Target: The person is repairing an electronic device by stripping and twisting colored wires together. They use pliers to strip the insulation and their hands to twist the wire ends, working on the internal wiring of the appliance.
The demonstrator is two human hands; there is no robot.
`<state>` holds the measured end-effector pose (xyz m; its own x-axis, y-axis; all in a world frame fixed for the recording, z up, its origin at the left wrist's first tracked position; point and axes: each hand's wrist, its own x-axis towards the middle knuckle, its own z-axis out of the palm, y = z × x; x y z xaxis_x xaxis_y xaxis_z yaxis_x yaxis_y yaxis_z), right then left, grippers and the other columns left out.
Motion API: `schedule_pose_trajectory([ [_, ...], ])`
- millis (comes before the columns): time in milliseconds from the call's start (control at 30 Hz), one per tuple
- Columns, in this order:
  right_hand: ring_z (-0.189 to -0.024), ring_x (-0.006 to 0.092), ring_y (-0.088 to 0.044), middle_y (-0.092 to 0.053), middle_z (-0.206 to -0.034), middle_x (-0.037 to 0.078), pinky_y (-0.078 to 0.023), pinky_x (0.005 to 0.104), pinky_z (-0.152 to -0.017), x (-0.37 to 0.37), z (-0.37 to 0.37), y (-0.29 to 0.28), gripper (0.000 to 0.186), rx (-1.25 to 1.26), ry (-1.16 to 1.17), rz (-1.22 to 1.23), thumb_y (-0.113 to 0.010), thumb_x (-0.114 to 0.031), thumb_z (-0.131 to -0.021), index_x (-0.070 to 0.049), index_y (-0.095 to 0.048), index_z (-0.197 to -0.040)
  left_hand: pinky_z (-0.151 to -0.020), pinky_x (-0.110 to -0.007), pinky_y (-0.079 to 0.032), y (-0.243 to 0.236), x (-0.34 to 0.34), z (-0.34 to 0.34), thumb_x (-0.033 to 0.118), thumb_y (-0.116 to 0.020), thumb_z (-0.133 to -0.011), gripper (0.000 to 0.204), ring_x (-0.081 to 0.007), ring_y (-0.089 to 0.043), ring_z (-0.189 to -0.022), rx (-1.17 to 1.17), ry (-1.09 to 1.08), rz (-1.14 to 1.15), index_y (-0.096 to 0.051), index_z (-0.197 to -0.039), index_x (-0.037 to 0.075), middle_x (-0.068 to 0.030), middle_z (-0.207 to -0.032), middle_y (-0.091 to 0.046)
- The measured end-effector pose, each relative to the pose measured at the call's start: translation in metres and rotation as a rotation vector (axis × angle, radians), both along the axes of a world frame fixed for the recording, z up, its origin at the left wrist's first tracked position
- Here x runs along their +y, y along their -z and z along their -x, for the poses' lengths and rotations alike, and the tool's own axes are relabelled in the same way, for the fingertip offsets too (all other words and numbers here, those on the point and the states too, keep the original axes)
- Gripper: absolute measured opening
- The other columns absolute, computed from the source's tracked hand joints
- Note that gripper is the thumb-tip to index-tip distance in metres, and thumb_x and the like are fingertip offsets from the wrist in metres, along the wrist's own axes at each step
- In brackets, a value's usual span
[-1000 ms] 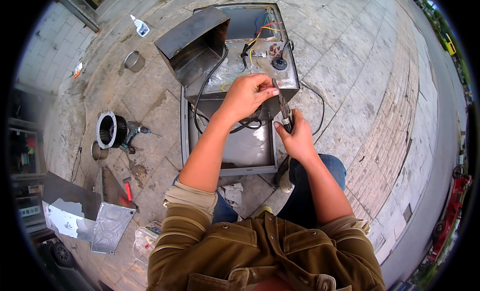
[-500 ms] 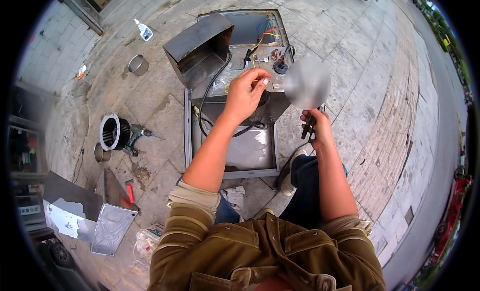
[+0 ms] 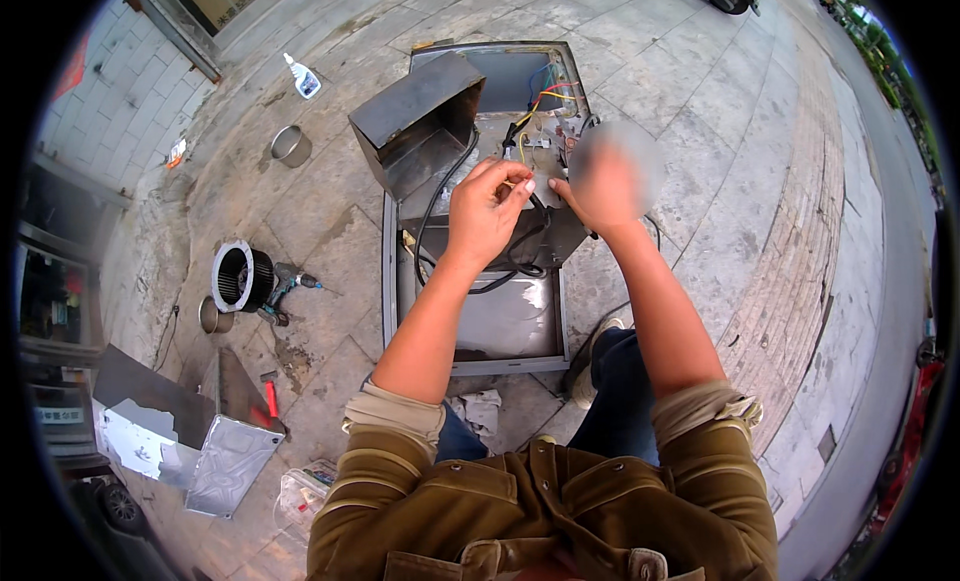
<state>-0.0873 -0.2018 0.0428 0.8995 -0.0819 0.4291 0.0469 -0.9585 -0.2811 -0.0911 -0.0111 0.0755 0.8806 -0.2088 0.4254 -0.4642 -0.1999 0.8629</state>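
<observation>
In front of me my left hand hovers over the near part of a grey metal housing, thumb and fingertips pinched on a thin, reddish wire end. My right hand is just to the right, its thumb toward the left. A grey blur covers most of its fingers, so what they hold is hidden. Beyond the hands, red, yellow and blue wires run across the housing's far part. A black cable loops down beside my left hand. An open metal box sits tilted on the housing's left side.
On the paving to the left lie a blower wheel, a cordless drill, a red-handled tool and sheet-metal panels. Farther off are a metal ring and a spray bottle. A white rag is near my feet.
My right hand has moved up and left, closer to my left hand. The black-handled pliers it held no longer show clearly. My left hand keeps its pinch.
</observation>
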Motion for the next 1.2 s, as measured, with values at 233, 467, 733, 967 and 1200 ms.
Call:
schedule_pose_trajectory([
  [233, -0.101, 0.0263, -0.058, -0.053, -0.121, 0.012, -0.047, 0.038, -0.088, 0.018, 0.016, -0.001, 0.044, -0.252, -0.274, -0.55, -0.071, -0.012, -0.081, -0.006, -0.059, -0.123, -0.067, -0.024, -0.047, 0.008, -0.001, -0.006, 0.008, -0.067, -0.087, 0.011, -0.0091, -0.057, -0.075, 0.0, 0.007, 0.078, -0.063, -0.094, 0.0, -0.0038, -0.087, -0.063],
  [467, -0.083, 0.0116, -0.06, -0.063, -0.095, 0.005, -0.052, 0.0245, -0.073, 0.038, 0.009, 0.006, 0.025, 0.269, -0.416, -1.452, -0.062, -0.003, -0.089, 0.005, -0.059, -0.113, -0.066, -0.024, -0.048, 0.001, -0.006, -0.017, 0.019, -0.057, -0.095, 0.019, -0.0088, -0.057, -0.073, 0.122, -0.001, 0.049, -0.062, -0.102, 0.002, -0.0029, -0.089, -0.064],
  [733, -0.075, 0.0109, -0.06, -0.066, -0.091, 0.006, -0.048, 0.024, -0.069, 0.041, 0.01, 0.009, 0.017, 0.104, -0.441, -1.626, -0.055, -0.011, -0.095, 0.001, -0.063, -0.104, -0.082, -0.043, -0.048, 0.01, -0.024, -0.093, 0.027, -0.064, -0.085, 0.046, -0.0397, -0.062, -0.098, -0.033, -0.119, -0.505, -0.048, -0.122, 0.004, -0.0198, -0.103, -0.065],
  [967, -0.075, 0.0111, -0.061, -0.067, -0.091, 0.007, -0.049, 0.0238, -0.067, 0.031, 0.012, 0.017, 0.017, -0.008, -0.393, -1.662, -0.055, -0.011, -0.095, 0.001, -0.063, -0.104, -0.066, -0.038, -0.05, -0.007, -0.017, -0.064, 0.018, -0.074, -0.077, 0.046, -0.0306, -0.067, -0.077, -0.078, -0.116, -0.55, -0.049, -0.114, 0.006, -0.0147, -0.083, -0.067],
  [1200, -0.073, 0.0111, -0.061, -0.067, -0.09, 0.006, -0.048, 0.0232, -0.065, 0.033, 0.014, 0.011, 0.015, -0.042, -0.364, -1.665, -0.057, -0.01, -0.094, 0.001, -0.064, -0.102, -0.069, -0.026, -0.045, -0.024, 0.004, -0.017, 0.006, -0.075, -0.075, 0.064, -0.0076, -0.055, -0.072, 0.18, 0.048, -0.052, -0.048, -0.132, 0.005, 0.0005, -0.08, -0.061],
])
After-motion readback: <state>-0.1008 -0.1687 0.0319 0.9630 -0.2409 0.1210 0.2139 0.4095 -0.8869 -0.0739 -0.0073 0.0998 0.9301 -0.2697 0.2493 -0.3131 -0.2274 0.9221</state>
